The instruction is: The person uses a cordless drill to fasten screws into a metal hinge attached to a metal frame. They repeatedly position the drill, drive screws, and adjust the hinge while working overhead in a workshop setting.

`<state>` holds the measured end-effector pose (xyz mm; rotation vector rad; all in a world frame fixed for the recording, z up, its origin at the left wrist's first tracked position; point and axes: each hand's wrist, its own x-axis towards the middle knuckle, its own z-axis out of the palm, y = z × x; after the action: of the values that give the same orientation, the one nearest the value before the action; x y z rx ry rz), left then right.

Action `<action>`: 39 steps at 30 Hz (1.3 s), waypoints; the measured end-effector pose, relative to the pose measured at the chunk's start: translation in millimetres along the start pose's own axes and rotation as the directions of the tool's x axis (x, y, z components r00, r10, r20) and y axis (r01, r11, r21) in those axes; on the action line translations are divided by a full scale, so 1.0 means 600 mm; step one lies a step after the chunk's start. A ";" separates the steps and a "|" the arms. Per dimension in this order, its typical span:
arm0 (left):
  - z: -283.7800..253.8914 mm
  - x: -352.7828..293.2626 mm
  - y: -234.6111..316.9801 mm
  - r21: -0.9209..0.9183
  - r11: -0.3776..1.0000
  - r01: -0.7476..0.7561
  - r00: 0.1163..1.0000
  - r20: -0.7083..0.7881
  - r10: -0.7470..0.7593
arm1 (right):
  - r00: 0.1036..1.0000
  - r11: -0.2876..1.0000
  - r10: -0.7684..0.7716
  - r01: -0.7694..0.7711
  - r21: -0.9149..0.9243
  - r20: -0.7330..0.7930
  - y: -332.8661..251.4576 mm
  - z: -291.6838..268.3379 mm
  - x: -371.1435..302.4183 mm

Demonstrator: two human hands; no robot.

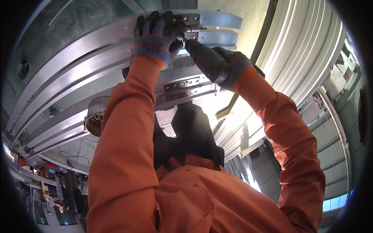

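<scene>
The left hand [153,40], in a grey-blue glove with orange bands and dark fingertips, rests at the left end of the far dark metal hinge with round holes [186,18]. Its fingers are slightly spread; whether thumb and forefinger pinch anything cannot be told. The right hand [237,66], gloved alike, is wrapped around a dark, pistol-shaped power drill [208,61], whose nose points left and far toward the hinge. This hinge lies on long, silver metal profiles [93,39]. Nearer, a second dark perforated hinge [175,84] lies on another profile. Left of the left forearm stands a cylindrical metal can [98,104] containing small metal pieces.
</scene>
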<state>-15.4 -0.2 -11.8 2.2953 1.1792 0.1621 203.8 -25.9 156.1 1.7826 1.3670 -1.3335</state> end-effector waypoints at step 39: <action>-0.001 0.000 -0.001 -0.110 0.994 0.011 1.000 0.007 -0.010 | 0.947 0.902 -0.301 0.320 0.290 -0.108 0.034 0.002 0.024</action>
<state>-16.2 0.2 -11.6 2.1920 1.1500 0.2109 222.4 -28.1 139.4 1.8672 1.6027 -1.7536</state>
